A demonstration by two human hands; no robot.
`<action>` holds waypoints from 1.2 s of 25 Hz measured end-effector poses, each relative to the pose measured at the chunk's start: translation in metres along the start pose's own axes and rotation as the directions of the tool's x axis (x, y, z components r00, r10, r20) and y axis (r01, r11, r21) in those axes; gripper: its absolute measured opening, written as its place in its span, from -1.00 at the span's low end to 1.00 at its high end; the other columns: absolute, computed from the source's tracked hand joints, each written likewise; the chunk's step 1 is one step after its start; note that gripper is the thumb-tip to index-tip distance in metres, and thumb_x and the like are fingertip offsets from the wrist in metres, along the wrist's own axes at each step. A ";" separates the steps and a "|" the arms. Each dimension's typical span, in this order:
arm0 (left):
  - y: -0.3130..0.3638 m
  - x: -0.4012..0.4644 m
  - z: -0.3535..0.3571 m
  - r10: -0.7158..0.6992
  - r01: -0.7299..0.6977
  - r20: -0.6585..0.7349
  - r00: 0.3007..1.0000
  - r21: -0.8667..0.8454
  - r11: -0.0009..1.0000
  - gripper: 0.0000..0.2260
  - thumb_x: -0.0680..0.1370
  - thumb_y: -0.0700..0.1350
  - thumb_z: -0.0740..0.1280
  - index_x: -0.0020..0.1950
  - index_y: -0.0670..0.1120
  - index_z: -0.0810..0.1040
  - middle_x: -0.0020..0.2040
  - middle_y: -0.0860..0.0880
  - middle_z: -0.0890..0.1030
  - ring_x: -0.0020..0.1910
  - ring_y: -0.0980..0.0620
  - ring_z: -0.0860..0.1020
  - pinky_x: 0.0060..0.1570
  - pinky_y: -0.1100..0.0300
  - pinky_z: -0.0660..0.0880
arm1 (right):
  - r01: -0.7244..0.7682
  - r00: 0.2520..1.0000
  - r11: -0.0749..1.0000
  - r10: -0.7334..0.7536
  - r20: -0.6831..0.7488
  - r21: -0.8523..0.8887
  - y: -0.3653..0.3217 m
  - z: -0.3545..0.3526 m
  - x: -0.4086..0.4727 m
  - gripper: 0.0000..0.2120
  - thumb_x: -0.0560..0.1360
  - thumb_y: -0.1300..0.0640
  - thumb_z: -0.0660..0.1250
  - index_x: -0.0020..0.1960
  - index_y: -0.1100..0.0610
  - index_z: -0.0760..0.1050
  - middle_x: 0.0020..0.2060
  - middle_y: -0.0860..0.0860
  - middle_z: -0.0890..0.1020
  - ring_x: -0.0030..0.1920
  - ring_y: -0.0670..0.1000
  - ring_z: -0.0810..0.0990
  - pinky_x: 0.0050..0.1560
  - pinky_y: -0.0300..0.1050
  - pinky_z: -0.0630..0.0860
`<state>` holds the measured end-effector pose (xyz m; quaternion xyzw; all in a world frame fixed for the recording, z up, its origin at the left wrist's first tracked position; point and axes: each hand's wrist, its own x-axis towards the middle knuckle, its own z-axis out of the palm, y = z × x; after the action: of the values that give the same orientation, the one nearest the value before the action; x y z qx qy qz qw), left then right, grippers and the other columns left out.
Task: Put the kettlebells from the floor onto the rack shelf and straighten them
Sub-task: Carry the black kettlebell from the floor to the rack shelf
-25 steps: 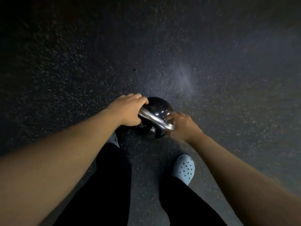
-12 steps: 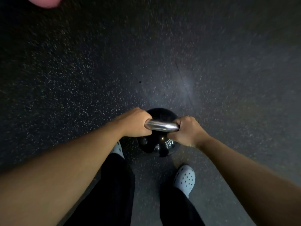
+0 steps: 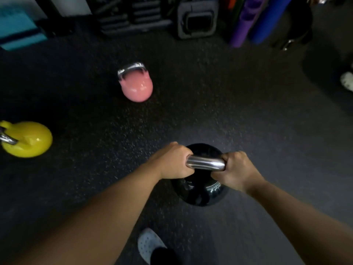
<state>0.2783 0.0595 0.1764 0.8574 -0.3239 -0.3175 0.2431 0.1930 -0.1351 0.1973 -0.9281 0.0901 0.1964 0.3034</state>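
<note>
Below my head camera, near the lower middle of the view, I see the black kettlebell [image 3: 198,190] with both my hands on its chrome handle [image 3: 205,163]. My left hand [image 3: 170,163] has its fingers wrapped tight round the left end of the bar, and my right hand [image 3: 236,169] has its fingers curled round the right end, so a bare stretch of chrome shows between the two fists. Both forearms reach forward and down, knuckles up. I cannot tell whether the bell's base touches the speckled rubber floor [image 3: 248,115]. Open floor lies ahead and to the right of it. A pink kettlebell [image 3: 137,87] stands well apart, ahead and to the left, and a yellow kettlebell [image 3: 26,138] lies at the left edge, partly cut off. Along the far edge are a teal box [image 3: 19,25], dark stacked gear that is too blurred to name, and purple and blue foam rollers [image 3: 254,18] leaning upright. A white perforated clog [image 3: 149,243] shows below my arms.
</note>
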 end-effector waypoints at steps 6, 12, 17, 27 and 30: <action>-0.039 0.055 -0.188 0.025 -0.003 -0.199 0.980 0.110 0.994 -0.78 0.37 -0.06 0.38 -0.44 0.04 0.42 -0.41 0.02 0.58 -0.40 0.05 0.56 -0.38 0.13 0.46 | 0.201 0.953 0.979 -0.201 -0.229 -0.023 -0.101 -0.090 0.144 -0.84 0.26 0.14 0.45 -0.41 0.13 0.50 -0.55 -0.03 0.51 -0.56 -0.10 0.44 -0.55 -0.35 0.26; -0.089 0.146 -0.347 -0.002 0.090 -0.365 0.931 0.224 0.971 -0.89 0.40 0.01 0.39 -0.24 0.00 0.59 -0.23 -0.03 0.68 -0.23 -0.05 0.64 -0.25 0.13 0.55 | 0.358 0.863 0.923 -0.385 -0.326 -0.142 -0.167 -0.179 0.323 -0.95 0.26 0.11 0.45 -0.30 0.08 0.62 -0.51 -0.11 0.55 -0.46 -0.06 0.60 -0.48 -0.46 0.29; -0.140 0.216 -0.458 0.006 0.167 -0.454 0.891 0.339 0.926 -0.86 0.44 0.08 0.34 -0.18 0.03 0.56 -0.23 -0.01 0.67 -0.22 -0.06 0.63 -0.26 0.17 0.37 | 0.433 0.829 0.881 -0.472 -0.301 -0.189 -0.228 -0.233 0.460 -0.93 0.31 0.09 0.42 -0.22 0.06 0.64 -0.41 -0.03 0.66 -0.40 -0.06 0.62 -0.45 -0.47 0.30; -0.293 0.356 -0.670 -0.075 0.265 -0.461 0.884 0.364 0.893 -0.87 0.48 0.09 0.30 -0.20 0.10 0.42 -0.19 0.05 0.65 -0.18 -0.04 0.63 -0.22 0.14 0.40 | 0.442 0.844 0.890 -0.454 -0.286 -0.110 -0.351 -0.285 0.732 -0.96 0.28 0.03 0.36 -0.31 -0.02 0.51 -0.45 -0.06 0.59 -0.39 -0.04 0.60 -0.39 -0.26 0.38; -0.320 0.390 -0.720 -0.065 0.286 -0.483 0.873 0.400 0.871 -0.87 0.50 0.09 0.30 -0.09 0.06 0.53 -0.16 0.04 0.66 -0.17 -0.04 0.64 -0.17 0.11 0.45 | 0.441 0.836 0.889 -0.457 -0.302 -0.124 -0.378 -0.306 0.795 -0.90 0.30 0.05 0.38 -0.26 0.07 0.59 -0.39 0.01 0.66 -0.36 0.00 0.63 -0.37 -0.28 0.34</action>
<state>1.1418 0.1495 0.3160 0.9667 -0.2419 -0.0435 0.0716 1.1165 -0.0541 0.2896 -0.9498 -0.0865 -0.0328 0.2990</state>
